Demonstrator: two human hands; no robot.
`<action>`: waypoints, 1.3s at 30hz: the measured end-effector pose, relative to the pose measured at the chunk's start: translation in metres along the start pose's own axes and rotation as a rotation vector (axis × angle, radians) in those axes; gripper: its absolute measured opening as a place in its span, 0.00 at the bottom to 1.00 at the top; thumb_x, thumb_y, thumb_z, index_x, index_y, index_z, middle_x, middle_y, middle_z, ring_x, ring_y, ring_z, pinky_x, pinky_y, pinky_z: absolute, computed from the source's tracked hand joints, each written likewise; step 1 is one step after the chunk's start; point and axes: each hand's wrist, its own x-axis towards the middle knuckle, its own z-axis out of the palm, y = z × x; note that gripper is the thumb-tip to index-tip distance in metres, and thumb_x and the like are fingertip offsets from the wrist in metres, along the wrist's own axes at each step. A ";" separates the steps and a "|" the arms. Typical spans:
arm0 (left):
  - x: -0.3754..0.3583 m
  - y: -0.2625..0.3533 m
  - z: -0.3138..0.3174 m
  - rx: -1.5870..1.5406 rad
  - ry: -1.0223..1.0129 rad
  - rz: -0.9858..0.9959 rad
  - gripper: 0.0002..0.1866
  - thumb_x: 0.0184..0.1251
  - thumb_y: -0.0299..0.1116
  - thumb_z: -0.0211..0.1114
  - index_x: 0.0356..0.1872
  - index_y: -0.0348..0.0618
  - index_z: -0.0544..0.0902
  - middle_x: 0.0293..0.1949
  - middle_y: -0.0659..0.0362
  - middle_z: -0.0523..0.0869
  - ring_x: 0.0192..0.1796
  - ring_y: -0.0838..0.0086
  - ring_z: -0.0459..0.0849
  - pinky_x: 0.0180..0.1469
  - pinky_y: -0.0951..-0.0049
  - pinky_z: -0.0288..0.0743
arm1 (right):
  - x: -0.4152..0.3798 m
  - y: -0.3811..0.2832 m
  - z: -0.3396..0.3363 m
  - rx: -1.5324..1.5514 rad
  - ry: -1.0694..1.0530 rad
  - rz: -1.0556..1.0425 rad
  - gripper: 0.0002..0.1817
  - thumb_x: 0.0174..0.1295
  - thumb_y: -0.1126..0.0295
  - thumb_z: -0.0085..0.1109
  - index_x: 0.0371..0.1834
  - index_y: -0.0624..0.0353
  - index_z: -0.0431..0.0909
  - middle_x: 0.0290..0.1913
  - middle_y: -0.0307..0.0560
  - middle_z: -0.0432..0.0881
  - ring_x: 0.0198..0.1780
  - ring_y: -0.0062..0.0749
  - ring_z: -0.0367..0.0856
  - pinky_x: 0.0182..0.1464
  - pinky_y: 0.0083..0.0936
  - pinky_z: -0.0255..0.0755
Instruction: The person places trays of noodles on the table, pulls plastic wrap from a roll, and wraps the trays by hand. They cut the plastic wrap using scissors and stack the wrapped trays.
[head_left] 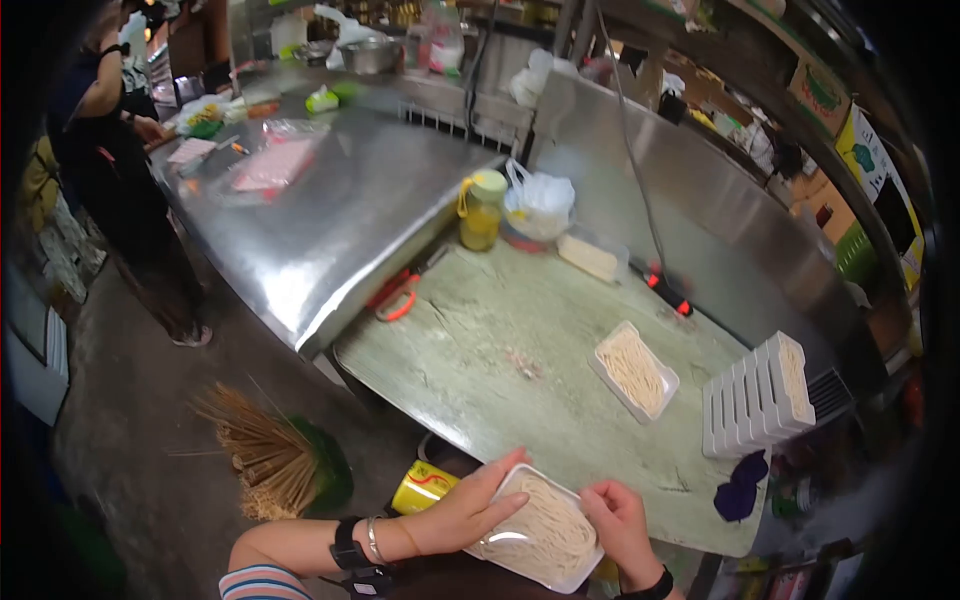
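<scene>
My left hand (470, 513) grips the left side of a white plastic tray of noodles (545, 535), its thumb lying over the top. On the tray's right rim, the curled fingers of my right hand (615, 515) are closed. The tray is held tilted at the table's near edge, close to my body. Beside my left wrist is a yellow package (424, 488), partly hidden by the hand. A second tray of noodles (636, 373) lies on the green-topped table (470, 350). To its right stands a stack of white trays (755, 397), noodles showing in the end one.
Red-handled scissors (398, 302), a yellow-green jar (481, 212), a white bag (540, 200) and a dark purple item (741, 487) rest on the table. A bundle of thin sticks (262, 450) stands on the floor. Another person (125, 190) is by the steel counter (330, 200).
</scene>
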 end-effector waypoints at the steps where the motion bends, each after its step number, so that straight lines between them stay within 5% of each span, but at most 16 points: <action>1: 0.004 0.001 -0.003 0.022 0.009 0.013 0.32 0.72 0.42 0.57 0.67 0.30 0.60 0.61 0.39 0.71 0.64 0.54 0.71 0.66 0.64 0.62 | -0.001 0.000 0.001 -0.008 0.007 -0.013 0.09 0.66 0.69 0.59 0.37 0.65 0.78 0.29 0.35 0.80 0.29 0.11 0.74 0.32 0.13 0.68; 7: 0.011 -0.007 -0.003 -0.484 0.008 -0.323 0.26 0.72 0.40 0.59 0.61 0.30 0.70 0.53 0.51 0.80 0.54 0.72 0.79 0.56 0.74 0.73 | 0.003 -0.012 0.007 0.053 -0.011 -0.055 0.09 0.66 0.67 0.58 0.37 0.63 0.78 0.28 0.33 0.79 0.29 0.10 0.73 0.31 0.13 0.67; 10: 0.009 -0.017 -0.009 -0.700 0.028 -0.458 0.22 0.72 0.37 0.59 0.58 0.30 0.72 0.49 0.56 0.82 0.50 0.76 0.80 0.52 0.77 0.75 | 0.018 -0.019 0.004 -0.189 -0.071 -0.033 0.09 0.66 0.67 0.57 0.39 0.63 0.79 0.29 0.39 0.81 0.30 0.19 0.77 0.34 0.19 0.71; 12: 0.010 -0.038 -0.009 -0.773 0.034 -0.475 0.19 0.72 0.37 0.59 0.54 0.31 0.75 0.46 0.56 0.84 0.47 0.77 0.82 0.51 0.76 0.76 | 0.041 -0.033 -0.005 -0.821 -0.276 -0.521 0.10 0.65 0.67 0.55 0.42 0.62 0.79 0.34 0.49 0.83 0.36 0.37 0.82 0.39 0.28 0.73; 15: 0.014 -0.047 -0.008 -0.824 0.069 -0.466 0.16 0.71 0.36 0.60 0.51 0.32 0.77 0.44 0.57 0.85 0.45 0.77 0.82 0.50 0.76 0.77 | 0.064 -0.119 0.009 -0.785 -0.215 -0.500 0.12 0.65 0.64 0.53 0.40 0.62 0.80 0.41 0.55 0.81 0.45 0.52 0.79 0.45 0.36 0.73; 21: 0.019 -0.058 -0.015 -0.819 0.015 -0.532 0.19 0.69 0.35 0.63 0.53 0.30 0.75 0.47 0.55 0.84 0.47 0.77 0.83 0.52 0.77 0.77 | 0.168 -0.135 0.116 -0.869 -0.553 -0.936 0.17 0.65 0.68 0.52 0.55 0.61 0.73 0.53 0.57 0.78 0.54 0.51 0.77 0.56 0.39 0.71; 27: 0.023 -0.088 -0.004 -0.752 0.002 -0.392 0.20 0.71 0.37 0.60 0.56 0.32 0.75 0.48 0.58 0.83 0.49 0.78 0.81 0.53 0.77 0.75 | 0.240 -0.092 0.208 -0.955 -0.346 -1.296 0.21 0.63 0.63 0.53 0.57 0.61 0.70 0.53 0.58 0.77 0.55 0.54 0.75 0.58 0.42 0.68; 29: 0.025 -0.084 -0.015 -0.676 0.037 -0.326 0.20 0.72 0.37 0.59 0.57 0.32 0.74 0.48 0.58 0.83 0.49 0.78 0.81 0.53 0.77 0.75 | 0.243 -0.100 0.207 -1.109 -0.476 -0.929 0.21 0.60 0.57 0.53 0.50 0.62 0.72 0.54 0.59 0.77 0.54 0.52 0.75 0.55 0.42 0.69; 31: 0.020 -0.057 -0.017 -0.592 0.116 -0.456 0.10 0.68 0.36 0.63 0.40 0.39 0.82 0.32 0.63 0.83 0.32 0.79 0.80 0.34 0.77 0.75 | 0.236 -0.109 0.190 -1.002 -0.499 -0.802 0.21 0.60 0.53 0.52 0.43 0.61 0.75 0.44 0.60 0.81 0.50 0.52 0.78 0.51 0.44 0.71; 33: 0.019 -0.041 -0.021 -0.602 0.142 -0.413 0.12 0.68 0.37 0.63 0.41 0.38 0.82 0.32 0.64 0.83 0.33 0.82 0.79 0.33 0.79 0.75 | 0.225 -0.105 0.163 -1.042 -0.303 -0.592 0.23 0.62 0.48 0.50 0.39 0.60 0.77 0.32 0.58 0.82 0.44 0.51 0.80 0.47 0.46 0.72; 39: 0.020 -0.052 -0.013 -0.558 0.166 -0.358 0.15 0.67 0.41 0.64 0.41 0.36 0.82 0.30 0.63 0.81 0.31 0.82 0.77 0.31 0.78 0.73 | 0.216 -0.083 0.090 -1.535 -0.159 -0.450 0.38 0.56 0.33 0.52 0.41 0.63 0.78 0.31 0.54 0.84 0.43 0.46 0.81 0.44 0.41 0.72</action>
